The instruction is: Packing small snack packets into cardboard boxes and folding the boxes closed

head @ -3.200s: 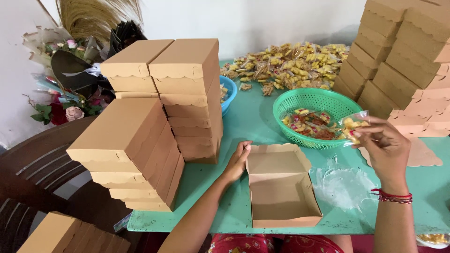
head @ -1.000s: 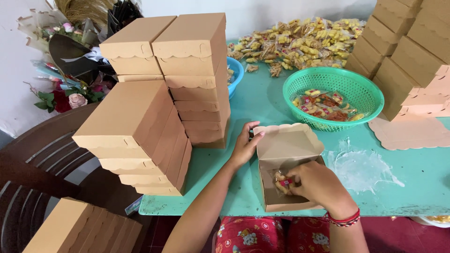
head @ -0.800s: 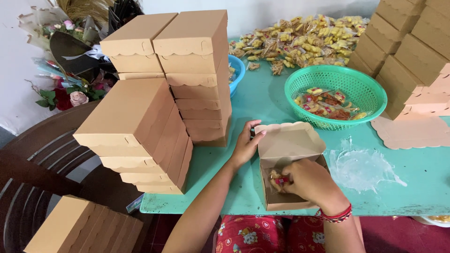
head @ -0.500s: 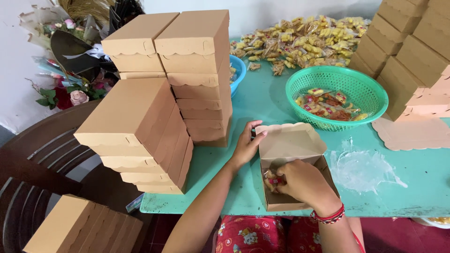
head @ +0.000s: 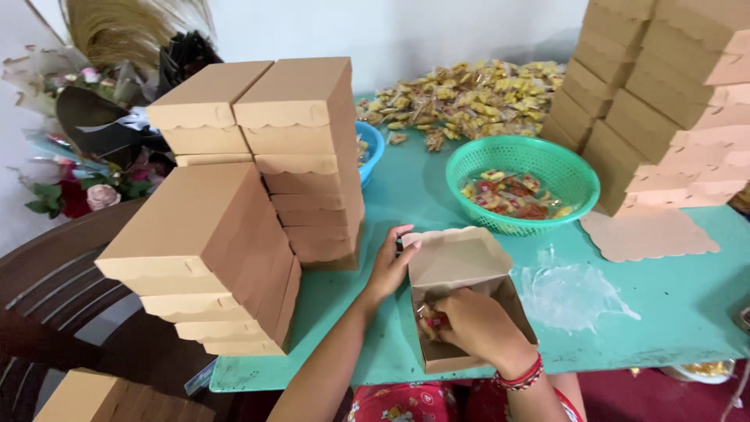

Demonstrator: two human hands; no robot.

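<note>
Right hand (head: 478,327) pinched snack packet (head: 432,320) low inside open box (head: 461,301); left hand (head: 388,266), fingers spread, steadied its lid. Packet could snag the wall and tip the box.

Open box (head: 461,297) sat at the near edge of the bench (head: 680,305), right hand (head: 476,324) inside it on a snack packet (head: 432,320), left hand (head: 387,266) against its left wall. Basket (head: 522,184) behind the box, packets in it. Loose snack pile (head: 461,101) farther back. Closed box stacks (head: 258,195) left; more stacks (head: 664,101) right. Flat lid (head: 648,234) lay right of basket.
</note>
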